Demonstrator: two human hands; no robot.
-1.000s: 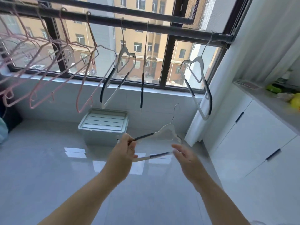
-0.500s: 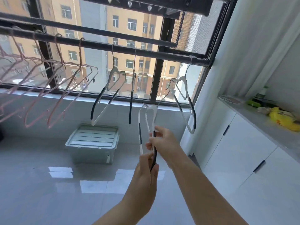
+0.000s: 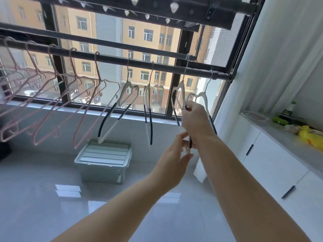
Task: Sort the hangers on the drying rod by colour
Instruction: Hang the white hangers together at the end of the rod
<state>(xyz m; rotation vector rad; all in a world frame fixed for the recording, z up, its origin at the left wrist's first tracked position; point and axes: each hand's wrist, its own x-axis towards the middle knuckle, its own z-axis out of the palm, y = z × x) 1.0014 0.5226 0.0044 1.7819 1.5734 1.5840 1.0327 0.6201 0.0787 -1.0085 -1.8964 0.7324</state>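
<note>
Raised: white black-sleeved hanger (image 3: 181, 88) reaches dark metal rod (image 3: 157, 64); right hand (image 3: 195, 123) clamps it, left hand (image 3: 173, 154) unclear; unseated hook could drop.

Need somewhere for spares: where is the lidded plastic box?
Head view, left of centre: the box stands on the floor, below a white hanger.

Bare rod (image 3: 167, 66) between the edge-on white hanger (image 3: 150, 119) and the held white hanger (image 3: 182, 91); pink hangers (image 3: 98, 74) crowd leftward.
</note>
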